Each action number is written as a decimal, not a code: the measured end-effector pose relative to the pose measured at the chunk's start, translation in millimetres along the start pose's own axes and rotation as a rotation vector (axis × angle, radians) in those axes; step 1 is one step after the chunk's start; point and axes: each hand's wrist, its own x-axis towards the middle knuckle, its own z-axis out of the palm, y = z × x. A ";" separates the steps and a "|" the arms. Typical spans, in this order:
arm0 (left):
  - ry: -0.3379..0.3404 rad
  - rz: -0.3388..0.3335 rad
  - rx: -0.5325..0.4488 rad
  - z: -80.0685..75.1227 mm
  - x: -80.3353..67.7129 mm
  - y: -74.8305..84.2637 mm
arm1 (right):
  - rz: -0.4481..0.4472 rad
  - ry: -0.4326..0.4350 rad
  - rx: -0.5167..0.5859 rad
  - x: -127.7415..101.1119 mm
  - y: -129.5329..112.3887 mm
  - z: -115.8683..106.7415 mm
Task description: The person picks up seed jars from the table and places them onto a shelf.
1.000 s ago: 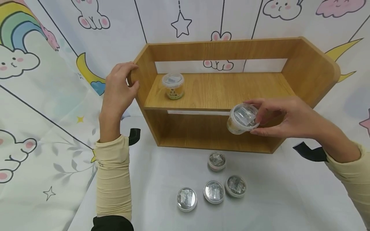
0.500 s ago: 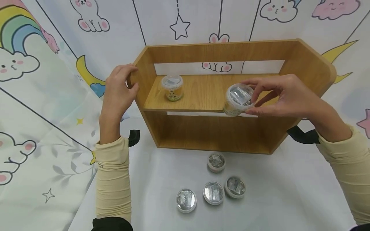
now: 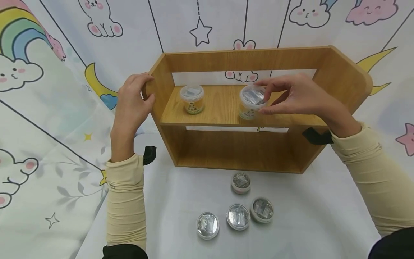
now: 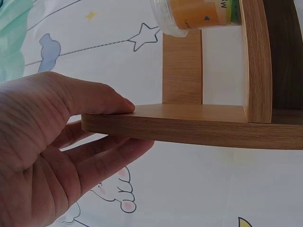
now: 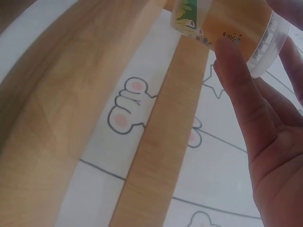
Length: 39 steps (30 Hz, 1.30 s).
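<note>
**Right hand with a cup over the upper board; left hand on the shelf's side panel**

Right hand [image 3: 295,95] is seen pinching a lidded cup [image 3: 251,102] by its rim, thumb and fingertips curled round the lid, over the shelf's [image 3: 343,77] upper board. The cup is held nearly upright — its long axis close to vertical, tipped a little. Whether its base already touches the board cannot be told from the head view. In the right-wrist view the cup [image 5: 227,23] is gripped near its lid, with a finger laid along its wall.

Left hand [image 3: 132,102] is clamped on the shelf's left side panel: in the left-wrist view the thumb lies on top of the panel edge and the fingers are curled underneath it, so the shelf is held there.

Relative to the shelf, the held cup lies near the middle of the upper board, close to its front edge. A second cup [image 3: 192,99] stands on the same board toward the left end, well apart from the held one and nearer the left hand. The right hand is much the nearer to the held cup — the left hand is occupied at the panel.

In front of the shelf, on the white cloth [image 3: 307,223], four more cups [image 3: 239,216] are set: three in a row and one just behind them, closer to the shelf.
</note>
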 end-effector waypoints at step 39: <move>0.006 0.003 -0.035 0.7 -0.6 -4.4 | 0.170 -0.090 0.046 58.3 23.3 23.1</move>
